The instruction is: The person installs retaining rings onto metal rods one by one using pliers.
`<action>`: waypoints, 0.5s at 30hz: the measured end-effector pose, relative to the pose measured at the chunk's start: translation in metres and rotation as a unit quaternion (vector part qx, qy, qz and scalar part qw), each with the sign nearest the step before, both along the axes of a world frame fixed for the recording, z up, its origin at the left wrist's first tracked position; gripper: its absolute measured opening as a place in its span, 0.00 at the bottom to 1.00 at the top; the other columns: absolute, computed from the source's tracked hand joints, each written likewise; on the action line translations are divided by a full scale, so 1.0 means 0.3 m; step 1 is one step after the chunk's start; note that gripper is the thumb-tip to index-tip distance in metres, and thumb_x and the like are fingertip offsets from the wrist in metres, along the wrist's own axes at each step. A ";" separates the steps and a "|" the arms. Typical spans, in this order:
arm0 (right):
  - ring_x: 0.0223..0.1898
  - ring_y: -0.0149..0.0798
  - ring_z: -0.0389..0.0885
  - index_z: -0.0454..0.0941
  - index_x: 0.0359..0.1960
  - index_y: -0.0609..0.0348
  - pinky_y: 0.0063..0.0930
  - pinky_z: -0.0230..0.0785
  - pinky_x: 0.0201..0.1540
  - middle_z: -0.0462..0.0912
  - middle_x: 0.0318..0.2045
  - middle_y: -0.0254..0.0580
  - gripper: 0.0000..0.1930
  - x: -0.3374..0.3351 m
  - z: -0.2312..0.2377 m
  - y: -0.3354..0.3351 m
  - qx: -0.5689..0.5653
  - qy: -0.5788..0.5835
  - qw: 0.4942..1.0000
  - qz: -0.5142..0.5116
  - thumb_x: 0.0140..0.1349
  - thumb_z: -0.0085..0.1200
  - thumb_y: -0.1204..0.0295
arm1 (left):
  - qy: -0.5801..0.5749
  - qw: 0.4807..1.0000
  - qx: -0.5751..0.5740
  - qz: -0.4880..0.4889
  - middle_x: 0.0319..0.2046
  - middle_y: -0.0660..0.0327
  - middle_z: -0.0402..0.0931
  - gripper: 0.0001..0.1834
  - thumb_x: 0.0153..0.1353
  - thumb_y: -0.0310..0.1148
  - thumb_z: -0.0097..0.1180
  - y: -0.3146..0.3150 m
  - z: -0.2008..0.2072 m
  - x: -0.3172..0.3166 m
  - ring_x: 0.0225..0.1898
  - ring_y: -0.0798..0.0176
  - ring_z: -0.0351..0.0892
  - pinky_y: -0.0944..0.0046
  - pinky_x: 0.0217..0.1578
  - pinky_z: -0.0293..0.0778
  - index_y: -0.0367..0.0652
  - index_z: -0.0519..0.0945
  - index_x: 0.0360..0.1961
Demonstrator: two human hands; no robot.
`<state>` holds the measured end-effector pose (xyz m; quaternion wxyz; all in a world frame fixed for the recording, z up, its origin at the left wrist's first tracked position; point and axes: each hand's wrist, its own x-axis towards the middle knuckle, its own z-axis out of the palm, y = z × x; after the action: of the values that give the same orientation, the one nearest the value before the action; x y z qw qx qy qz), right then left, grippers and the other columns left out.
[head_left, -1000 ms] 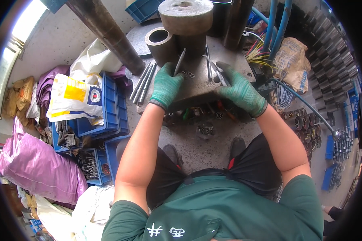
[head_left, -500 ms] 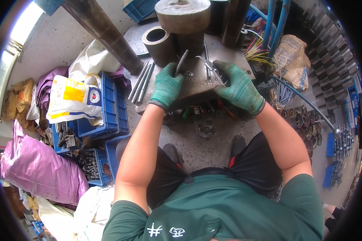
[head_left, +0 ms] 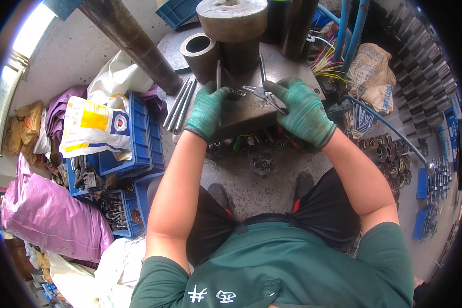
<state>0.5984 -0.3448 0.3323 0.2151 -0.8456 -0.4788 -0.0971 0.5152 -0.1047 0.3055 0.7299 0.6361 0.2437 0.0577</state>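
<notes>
My left hand [head_left: 207,109], in a green knit glove, grips a metal rod [head_left: 219,76] that points away from me. In my gloved right hand [head_left: 304,110] is a pair of pliers [head_left: 262,93], its jaws reaching left to some small metal rings [head_left: 239,93] on the metal table [head_left: 249,114]. Whether the jaws hold a ring is too small to tell. Just beyond the right hand's fingertips lies another rod [head_left: 263,68]. Several slim rods [head_left: 180,107] lie side by side left of my left hand.
A thick metal disc on a dark cylinder [head_left: 232,20] and a hollow tube [head_left: 200,56] stand behind my hands. Blue crates [head_left: 138,136] and a purple sack [head_left: 54,210] are at left. A container of small parts [head_left: 262,163] sits below the table edge. Coloured wires [head_left: 327,69] lie right.
The rod in my left hand has swung from a slant to straight ahead. My right hand has brought the pliers' jaws down and left, to the small rings.
</notes>
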 end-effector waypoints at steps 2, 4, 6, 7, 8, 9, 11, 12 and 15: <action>0.51 0.52 0.81 0.82 0.62 0.50 0.45 0.78 0.55 0.83 0.49 0.45 0.34 -0.001 0.000 0.007 0.002 -0.007 1.000 0.011 0.47 0.67 0.77 | -0.003 0.999 -0.050 0.009 0.36 0.59 0.85 0.13 0.70 0.31 0.56 -0.021 0.037 -0.015 0.29 0.68 0.79 0.68 0.31 0.76 0.40 0.80 0.53; 0.51 0.52 0.81 0.83 0.62 0.50 0.45 0.78 0.54 0.84 0.49 0.44 0.34 -0.003 -0.001 0.013 0.004 -0.014 1.000 0.022 0.47 0.67 0.78 | -0.006 0.995 -0.100 0.017 0.35 0.59 0.84 0.12 0.69 0.30 0.56 -0.020 0.040 -0.023 0.29 0.67 0.79 0.68 0.31 0.76 0.39 0.81 0.51; 0.50 0.53 0.81 0.84 0.61 0.50 0.46 0.78 0.54 0.84 0.48 0.44 0.33 -0.007 -0.002 0.020 0.015 -0.019 0.999 0.033 0.47 0.66 0.79 | 0.025 0.993 -0.116 0.005 0.41 0.54 0.84 0.15 0.70 0.32 0.52 -0.006 0.027 -0.030 0.38 0.59 0.84 0.60 0.41 0.84 0.37 0.80 0.54; 0.50 0.53 0.81 0.84 0.61 0.50 0.46 0.78 0.54 0.84 0.48 0.44 0.33 -0.007 -0.005 0.022 0.015 -0.019 0.999 0.033 0.47 0.66 0.79 | 0.025 0.993 -0.117 0.005 0.41 0.54 0.84 0.15 0.70 0.32 0.52 -0.001 0.019 -0.030 0.38 0.59 0.84 0.60 0.41 0.84 0.37 0.80 0.54; 0.50 0.53 0.81 0.84 0.61 0.50 0.46 0.77 0.54 0.84 0.49 0.44 0.33 -0.005 -0.008 0.024 0.014 -0.017 0.999 0.033 0.47 0.66 0.79 | 0.024 0.993 -0.114 0.002 0.40 0.54 0.83 0.15 0.70 0.32 0.53 0.002 0.012 -0.030 0.38 0.58 0.84 0.60 0.41 0.84 0.37 0.80 0.54; 0.49 0.53 0.81 0.84 0.60 0.50 0.46 0.77 0.54 0.84 0.49 0.43 0.32 -0.005 -0.009 0.026 0.012 -0.016 0.999 0.032 0.47 0.66 0.79 | 0.023 0.993 -0.112 -0.001 0.40 0.55 0.83 0.15 0.69 0.33 0.54 0.005 0.005 -0.030 0.37 0.58 0.84 0.59 0.40 0.84 0.37 0.80 0.53; 0.52 0.53 0.81 0.83 0.62 0.50 0.46 0.77 0.57 0.84 0.51 0.45 0.34 -0.007 -0.002 0.026 -0.009 -0.004 1.000 0.028 0.48 0.67 0.80 | 0.030 0.993 -0.112 -0.004 0.40 0.54 0.83 0.15 0.69 0.33 0.54 -0.006 0.020 -0.034 0.36 0.58 0.84 0.59 0.39 0.84 0.38 0.80 0.53; 0.54 0.54 0.81 0.82 0.64 0.50 0.46 0.76 0.59 0.83 0.52 0.47 0.35 -0.008 0.000 0.026 -0.030 0.008 0.999 0.025 0.48 0.67 0.81 | 0.036 0.993 -0.112 -0.007 0.40 0.54 0.83 0.15 0.69 0.34 0.54 -0.009 0.024 -0.035 0.36 0.58 0.83 0.59 0.38 0.84 0.38 0.81 0.52; 0.53 0.54 0.80 0.82 0.63 0.50 0.47 0.76 0.58 0.83 0.53 0.47 0.35 -0.008 -0.002 0.031 -0.024 -0.008 0.999 0.037 0.48 0.68 0.81 | 0.035 0.993 -0.109 -0.004 0.39 0.54 0.83 0.14 0.69 0.35 0.55 0.000 0.000 -0.030 0.34 0.57 0.83 0.59 0.36 0.83 0.38 0.81 0.50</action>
<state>0.5961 -0.3356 0.3317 0.1944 -0.8315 -0.5135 -0.0843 0.5062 -0.1048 0.3056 0.7861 0.5552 0.2715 0.0057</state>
